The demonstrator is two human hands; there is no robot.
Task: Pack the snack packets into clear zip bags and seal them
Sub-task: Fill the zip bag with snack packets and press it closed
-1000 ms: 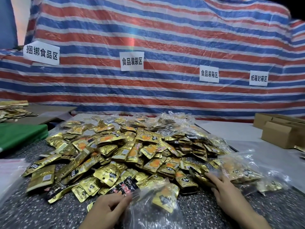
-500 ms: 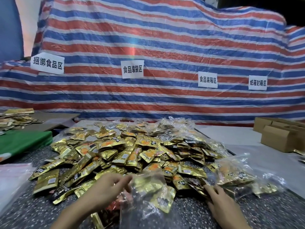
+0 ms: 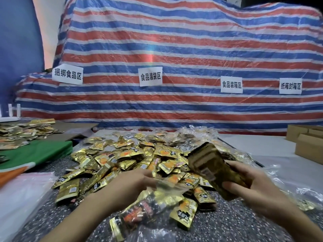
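Mat (image 3: 35, 154): a green one is laid left of the pile (image 3: 132, 154).
Pile: gold packets are heaped on the speckled counter (image 3: 227, 227).
Left hand (image 3: 129, 184): held at the pile's near edge; its fingers (image 3: 146, 173) are pinched on the mouth of the bag (image 3: 157, 203).
Bag: clear, part filled with packets, laid on the counter just in front of the pile.
Stack (image 3: 213, 170): packets are held tilted above the pile's right side, near the bag's mouth.
Right hand (image 3: 258, 191): its fingers and thumb are clamped round the stack.
Boxes (image 3: 307, 147): cardboard, set well right of the pile.
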